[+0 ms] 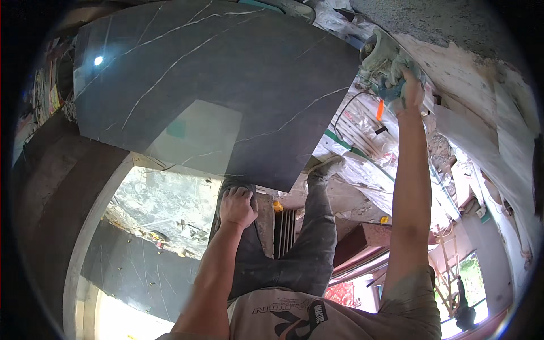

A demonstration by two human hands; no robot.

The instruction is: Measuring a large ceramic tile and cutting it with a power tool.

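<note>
Dark veined slab [272, 62], our right hand [412, 93] grasping a dusty tool [379, 60] beside its upper-right corner; our left hand [238, 208], grip unclear, rests on our knee [243, 185], seemingly for balance.

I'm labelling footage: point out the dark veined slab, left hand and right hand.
Dark veined slab [221, 79], head view: middle of its broad face.
Left hand [238, 208], head view: back of the hand.
Right hand [412, 94], head view: middle of the hand.

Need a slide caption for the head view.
Right hand grips a dusty tool beside a dark, white-veined slab; left hand rests on the left trouser leg.
</note>
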